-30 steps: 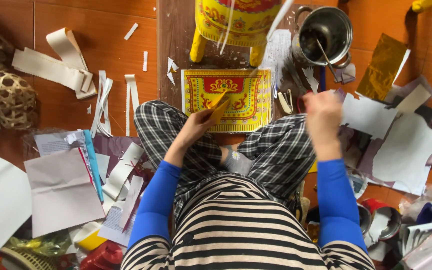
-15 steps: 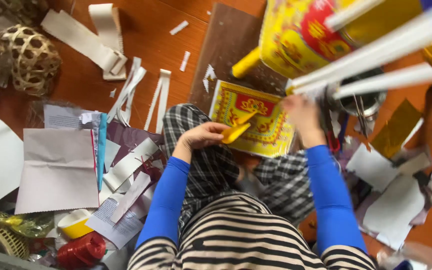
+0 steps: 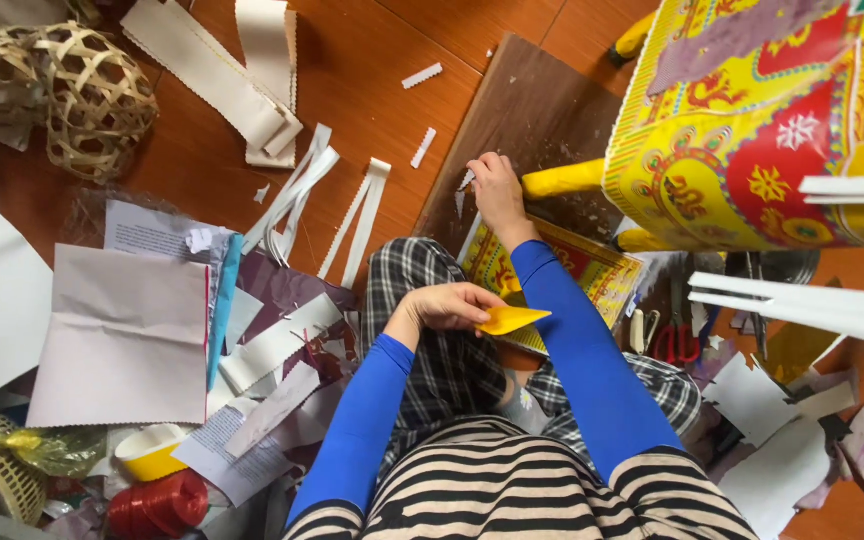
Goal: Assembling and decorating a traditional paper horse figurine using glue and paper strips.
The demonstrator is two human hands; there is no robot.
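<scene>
My left hand [image 3: 449, 305] rests on my checkered knee and holds a small yellow scraper [image 3: 510, 319]. My right hand [image 3: 497, 190] reaches forward onto a dark brown board [image 3: 522, 120] on the floor, fingers pinching at small white paper scraps [image 3: 464, 185] beside a yellow leg [image 3: 564, 180] of a big yellow and red patterned paper object [image 3: 752, 130]. A flat yellow and red patterned sheet [image 3: 592, 275] lies under my right forearm.
White paper strips [image 3: 352, 215] and wider cream bands [image 3: 222, 75] lie on the wooden floor. Woven bamboo frames [image 3: 82, 95] sit far left. Grey paper sheets [image 3: 122, 335], a yellow tape roll [image 3: 147, 452], red string [image 3: 157, 505], red scissors [image 3: 674, 340] and paper offcuts surround me.
My right hand has moved left and forward onto the dark board to the scraps. My left hand with the scraper has drawn back onto my knee. The view swung right.
</scene>
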